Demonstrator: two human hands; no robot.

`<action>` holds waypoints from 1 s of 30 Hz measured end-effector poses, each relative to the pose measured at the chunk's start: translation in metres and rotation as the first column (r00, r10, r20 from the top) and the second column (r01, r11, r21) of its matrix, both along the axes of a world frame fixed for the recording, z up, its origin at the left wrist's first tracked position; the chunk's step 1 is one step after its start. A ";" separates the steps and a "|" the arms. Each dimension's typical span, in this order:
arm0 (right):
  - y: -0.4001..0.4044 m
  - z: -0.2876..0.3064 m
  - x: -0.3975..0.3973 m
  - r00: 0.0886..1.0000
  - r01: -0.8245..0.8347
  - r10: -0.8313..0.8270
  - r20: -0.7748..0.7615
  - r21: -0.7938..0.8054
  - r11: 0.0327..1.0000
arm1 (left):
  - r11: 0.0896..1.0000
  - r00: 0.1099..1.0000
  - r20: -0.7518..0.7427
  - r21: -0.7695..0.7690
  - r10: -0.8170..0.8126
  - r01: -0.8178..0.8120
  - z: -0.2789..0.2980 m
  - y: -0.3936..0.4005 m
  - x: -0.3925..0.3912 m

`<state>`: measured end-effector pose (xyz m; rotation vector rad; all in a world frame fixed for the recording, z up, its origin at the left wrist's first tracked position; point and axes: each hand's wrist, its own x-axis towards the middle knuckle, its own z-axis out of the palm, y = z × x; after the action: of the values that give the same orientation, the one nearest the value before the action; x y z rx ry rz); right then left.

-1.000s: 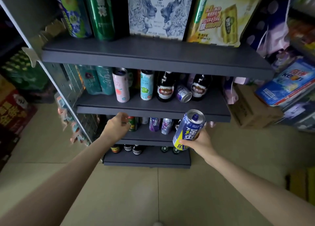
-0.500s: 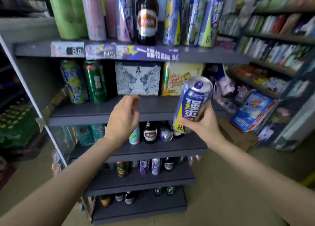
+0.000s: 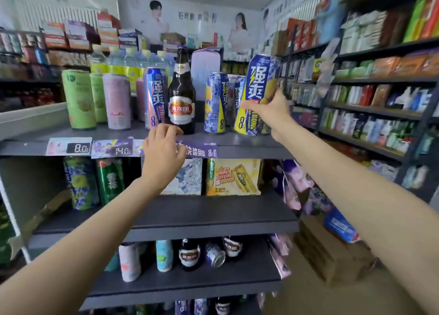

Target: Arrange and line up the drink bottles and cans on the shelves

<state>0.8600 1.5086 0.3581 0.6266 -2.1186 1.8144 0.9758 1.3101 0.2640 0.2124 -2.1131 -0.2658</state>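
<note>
This is a small shop: price tags (image 3: 78, 147) edge the drinks shelf (image 3: 237, 146) at centre, with packaged goods (image 3: 370, 124) racked at right.

On the top shelf (image 3: 237, 140), two green cans (image 3: 79, 98), one pink can (image 3: 117, 101), one blue-and-pink can (image 3: 155, 97), one brown bottle (image 3: 181, 94) and three blue-and-yellow cans (image 3: 216, 102) are counted; a fourth such can (image 3: 257, 94) is held above it. Three price tags (image 3: 69, 146) are seen on its edge. Below, two cans (image 3: 110, 180) and two boxes (image 3: 234, 177) are counted. Lower still, three upright cans (image 3: 129, 262), two dark bottles (image 3: 190, 254) and one tipped can (image 3: 215, 254) are seen. Two hands (image 3: 164, 154) are visible.
</note>
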 end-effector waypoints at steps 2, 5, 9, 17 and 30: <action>-0.013 -0.003 -0.025 0.998 -0.007 0.005 0.064 0.043 0.999 | 1.000 1.000 -0.002 0.007 0.030 -0.030 -0.006 -0.006 -0.010; -0.026 -0.011 -0.046 0.996 0.012 -0.022 0.090 0.105 0.994 | 0.998 0.997 -0.038 -0.006 0.062 -0.062 -0.016 -0.014 -0.015; -0.040 -0.014 -0.057 0.998 0.042 -0.048 0.039 0.155 0.987 | 0.996 0.991 -0.100 0.025 0.092 -0.090 -0.024 -0.013 -0.022; -0.033 -0.037 -0.008 0.924 0.273 -0.234 -0.303 0.093 0.957 | 0.998 0.978 -0.205 0.047 -0.041 0.052 -0.048 -0.012 0.016; -0.026 -0.463 0.126 0.997 0.071 -0.049 -0.066 0.408 0.910 | 0.845 0.880 0.470 0.495 -0.064 -0.203 -0.403 -0.063 0.127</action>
<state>0.9857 1.4824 -0.1045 0.6849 -2.4717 1.3062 1.1027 1.2468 -0.1394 0.7541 -2.4600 -0.8355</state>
